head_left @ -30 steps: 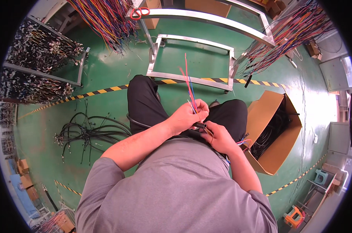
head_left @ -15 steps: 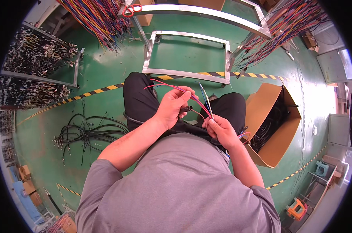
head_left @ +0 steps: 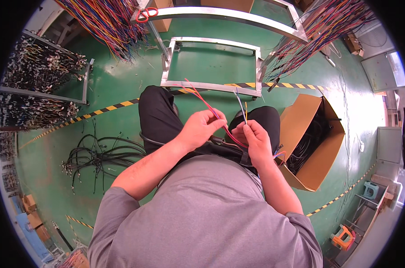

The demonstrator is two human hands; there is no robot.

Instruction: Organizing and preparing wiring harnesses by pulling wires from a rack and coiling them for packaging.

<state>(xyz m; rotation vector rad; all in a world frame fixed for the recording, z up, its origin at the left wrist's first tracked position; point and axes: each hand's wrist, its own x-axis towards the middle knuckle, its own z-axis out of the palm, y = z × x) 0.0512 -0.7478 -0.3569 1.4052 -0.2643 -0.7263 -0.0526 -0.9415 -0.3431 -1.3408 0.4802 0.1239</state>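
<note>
My left hand (head_left: 201, 129) is closed on several red and pink wires (head_left: 201, 97), whose free ends fan out up and to the left. These wires run across to my right hand (head_left: 255, 139), which pinches a few thin wires (head_left: 242, 107), blue and yellow among them, with their ends pointing away from me. Both hands are over my lap, a short gap between them. A dark tube or cable end (head_left: 218, 140) lies just below the wires, partly hidden by my left hand. Short red and blue wire ends (head_left: 280, 154) stick out beside my right wrist.
An open cardboard box (head_left: 303, 147) of black cables stands at my right. Coiled black cables (head_left: 97, 152) lie on the green floor at left. Ahead is a metal frame (head_left: 211, 87) with red-handled scissors (head_left: 146, 14) on top; wire bundles (head_left: 108, 27) hang nearby.
My hands have moved slightly apart. The red wires have separated from the blue and yellow ones, which now stand up from my right hand. The dark tube sits lower, less visible.
</note>
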